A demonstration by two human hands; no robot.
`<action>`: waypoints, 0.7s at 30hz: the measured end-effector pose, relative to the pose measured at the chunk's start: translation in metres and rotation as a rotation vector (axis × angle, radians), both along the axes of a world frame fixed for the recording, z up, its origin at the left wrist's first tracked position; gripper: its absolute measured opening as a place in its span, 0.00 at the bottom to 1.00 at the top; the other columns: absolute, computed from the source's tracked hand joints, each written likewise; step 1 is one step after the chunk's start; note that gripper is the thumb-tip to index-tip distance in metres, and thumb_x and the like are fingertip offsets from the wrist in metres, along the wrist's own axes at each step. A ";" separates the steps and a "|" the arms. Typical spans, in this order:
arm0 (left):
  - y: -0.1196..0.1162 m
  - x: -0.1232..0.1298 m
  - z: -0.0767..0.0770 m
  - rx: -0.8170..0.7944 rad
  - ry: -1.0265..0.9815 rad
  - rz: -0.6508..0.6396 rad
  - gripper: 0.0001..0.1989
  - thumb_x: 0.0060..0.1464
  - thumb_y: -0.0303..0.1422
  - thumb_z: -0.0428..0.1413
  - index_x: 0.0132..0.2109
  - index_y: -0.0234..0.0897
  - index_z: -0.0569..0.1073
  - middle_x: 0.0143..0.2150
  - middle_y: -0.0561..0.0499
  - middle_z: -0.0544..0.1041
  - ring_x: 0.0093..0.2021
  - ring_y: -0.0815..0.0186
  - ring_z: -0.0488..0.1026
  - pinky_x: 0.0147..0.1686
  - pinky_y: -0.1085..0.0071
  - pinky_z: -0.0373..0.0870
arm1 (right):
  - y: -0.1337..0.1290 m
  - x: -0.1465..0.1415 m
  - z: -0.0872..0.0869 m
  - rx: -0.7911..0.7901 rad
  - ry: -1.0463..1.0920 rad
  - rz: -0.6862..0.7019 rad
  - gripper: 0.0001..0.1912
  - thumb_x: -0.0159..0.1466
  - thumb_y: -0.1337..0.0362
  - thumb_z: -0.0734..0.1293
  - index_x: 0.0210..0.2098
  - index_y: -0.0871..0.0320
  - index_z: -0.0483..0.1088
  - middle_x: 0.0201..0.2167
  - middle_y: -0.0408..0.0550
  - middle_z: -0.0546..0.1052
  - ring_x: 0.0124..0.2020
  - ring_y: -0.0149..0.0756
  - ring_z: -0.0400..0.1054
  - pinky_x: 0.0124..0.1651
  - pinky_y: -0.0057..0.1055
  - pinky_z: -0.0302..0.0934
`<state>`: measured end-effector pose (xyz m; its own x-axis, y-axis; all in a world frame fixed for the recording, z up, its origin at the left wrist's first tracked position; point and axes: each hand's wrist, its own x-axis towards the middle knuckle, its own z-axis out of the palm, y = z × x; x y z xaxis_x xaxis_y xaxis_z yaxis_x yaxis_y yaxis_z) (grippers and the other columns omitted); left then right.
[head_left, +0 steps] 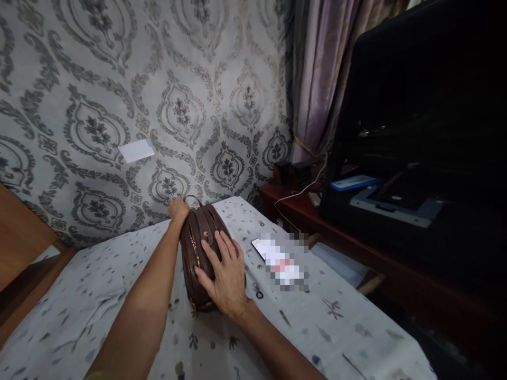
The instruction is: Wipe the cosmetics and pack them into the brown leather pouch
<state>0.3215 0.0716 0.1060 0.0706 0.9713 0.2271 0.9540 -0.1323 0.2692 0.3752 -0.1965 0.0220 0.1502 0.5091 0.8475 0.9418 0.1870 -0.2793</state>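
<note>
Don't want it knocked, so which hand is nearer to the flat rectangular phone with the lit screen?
Right: the right hand lies on the brown leather-look bag, just left of the phone. The left hand is farther away, at the bag's far end.

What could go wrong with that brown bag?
Maybe two things. The phone, partly blurred out, lies to the right of the brown bag on the same patterned cloth, so a slide that way might bump it. And the thumb of the right hand is close to a gold zip, so skin might get pinched if that zip were pulled.
</note>
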 end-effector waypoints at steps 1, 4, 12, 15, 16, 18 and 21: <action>-0.001 0.000 0.000 0.001 0.001 -0.006 0.18 0.62 0.39 0.57 0.57 0.36 0.71 0.56 0.44 0.73 0.52 0.57 0.74 0.49 0.55 0.75 | 0.000 0.000 0.000 -0.003 0.002 -0.001 0.26 0.66 0.56 0.65 0.62 0.55 0.65 0.66 0.59 0.65 0.68 0.50 0.55 0.66 0.53 0.48; -0.002 -0.001 0.001 -0.013 0.001 -0.025 0.19 0.62 0.39 0.57 0.57 0.36 0.71 0.56 0.44 0.73 0.52 0.57 0.74 0.50 0.54 0.74 | 0.000 0.000 0.000 -0.005 0.004 0.002 0.26 0.66 0.56 0.66 0.62 0.54 0.65 0.66 0.59 0.65 0.68 0.50 0.55 0.66 0.53 0.48; 0.012 0.006 0.016 -0.200 -0.024 -0.143 0.19 0.62 0.39 0.57 0.57 0.36 0.70 0.56 0.43 0.73 0.52 0.57 0.74 0.49 0.54 0.75 | -0.001 0.001 0.000 0.002 0.017 0.023 0.26 0.67 0.56 0.65 0.62 0.55 0.65 0.65 0.59 0.65 0.68 0.50 0.55 0.66 0.54 0.48; 0.017 0.016 0.019 -0.316 -0.057 -0.212 0.18 0.62 0.39 0.57 0.56 0.36 0.71 0.55 0.44 0.74 0.50 0.57 0.75 0.48 0.56 0.75 | -0.001 0.001 0.000 0.003 0.019 0.021 0.26 0.66 0.56 0.66 0.62 0.55 0.65 0.65 0.59 0.65 0.68 0.50 0.55 0.66 0.54 0.48; 0.018 0.020 0.019 -0.348 -0.072 -0.230 0.18 0.62 0.39 0.57 0.55 0.36 0.72 0.54 0.45 0.74 0.50 0.57 0.75 0.48 0.56 0.75 | -0.001 0.000 -0.001 0.007 0.018 0.020 0.26 0.66 0.56 0.66 0.62 0.55 0.65 0.65 0.59 0.65 0.68 0.50 0.55 0.66 0.54 0.48; 0.019 0.028 0.019 -0.384 -0.108 -0.256 0.18 0.62 0.39 0.57 0.55 0.35 0.72 0.54 0.45 0.74 0.50 0.57 0.75 0.47 0.56 0.76 | -0.001 0.000 -0.002 0.015 0.018 0.018 0.26 0.66 0.56 0.66 0.62 0.55 0.65 0.66 0.58 0.65 0.68 0.50 0.55 0.66 0.53 0.49; 0.021 0.036 0.016 -0.364 -0.178 -0.278 0.18 0.62 0.39 0.58 0.55 0.36 0.72 0.55 0.46 0.74 0.51 0.56 0.74 0.48 0.56 0.75 | -0.001 0.000 -0.002 0.012 0.021 0.010 0.26 0.66 0.56 0.66 0.62 0.54 0.65 0.66 0.58 0.64 0.68 0.50 0.55 0.66 0.53 0.50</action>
